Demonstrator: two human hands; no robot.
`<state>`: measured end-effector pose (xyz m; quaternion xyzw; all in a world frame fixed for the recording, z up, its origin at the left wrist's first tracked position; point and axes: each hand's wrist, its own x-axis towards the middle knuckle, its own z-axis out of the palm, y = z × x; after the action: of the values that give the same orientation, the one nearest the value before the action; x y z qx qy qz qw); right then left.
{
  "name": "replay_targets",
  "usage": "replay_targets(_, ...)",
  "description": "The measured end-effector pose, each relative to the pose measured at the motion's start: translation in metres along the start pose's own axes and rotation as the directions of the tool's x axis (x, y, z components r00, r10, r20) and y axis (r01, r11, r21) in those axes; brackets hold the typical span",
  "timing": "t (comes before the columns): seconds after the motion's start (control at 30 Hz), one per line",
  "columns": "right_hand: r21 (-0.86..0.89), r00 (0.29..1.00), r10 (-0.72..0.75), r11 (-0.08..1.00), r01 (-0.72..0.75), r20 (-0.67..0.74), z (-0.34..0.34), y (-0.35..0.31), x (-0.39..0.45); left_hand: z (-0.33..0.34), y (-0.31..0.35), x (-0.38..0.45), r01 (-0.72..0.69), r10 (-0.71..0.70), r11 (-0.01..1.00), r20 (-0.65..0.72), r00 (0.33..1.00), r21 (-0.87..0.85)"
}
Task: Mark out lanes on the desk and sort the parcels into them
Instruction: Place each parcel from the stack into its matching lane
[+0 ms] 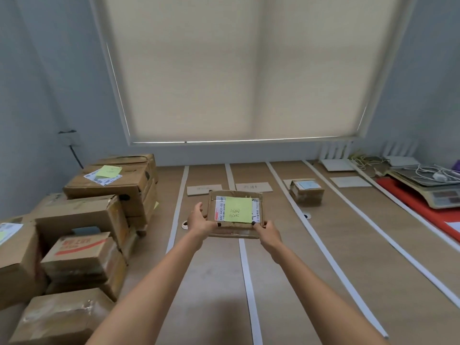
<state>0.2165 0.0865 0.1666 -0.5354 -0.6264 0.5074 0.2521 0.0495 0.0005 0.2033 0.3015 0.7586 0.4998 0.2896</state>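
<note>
Head view: left hand (pixel 200 221) and right hand (pixel 267 230) pinch the near corners of a flat parcel (pixel 235 214), held over the white tape strips (pixel 249 282) on the desk (pixel 211 282). Its green sticky note (pixel 238 209) bears handwriting; the label reads "642 H431-00 049". At two o'clock sits a small box (pixel 306 192); at nine o'clock, stacked cartons (pixel 94 220).

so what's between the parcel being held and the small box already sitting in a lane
In the head view, one white tape strip and bare desk separate the held parcel from the small box.
</note>
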Motion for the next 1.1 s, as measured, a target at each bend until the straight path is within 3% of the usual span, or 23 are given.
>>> replay_targets(0.2, 0.031, 0.998, -0.015, 0.999, 0.014, 0.053, -0.009, 0.016, 0.005, 0.015, -0.005, -0.003, 0.008, -0.007, 1.000, 0.089, 0.996, -0.010)
replay_targets(0.5, 0.040, 0.997, -0.039, 0.999, 0.036, 0.063, -0.013, 0.028, 0.023, 0.036, -0.029, 0.006, 0.000, 0.000, 1.000, 0.049, 0.999, -0.007)
replay_targets(0.8, -0.006, 0.998, 0.003, 1.000, -0.002, 0.059, -0.011, 0.048, 0.053, 0.061, -0.056, 0.040, 0.058, -0.049, 0.995, 0.108, 0.993, -0.083)
replay_targets(1.1, 0.046, 0.999, -0.033, 0.998, 0.031, 0.032, -0.073, 0.091, 0.096, 0.137, -0.055, 0.053, 0.096, -0.081, 0.994, 0.221, 0.972, -0.058)
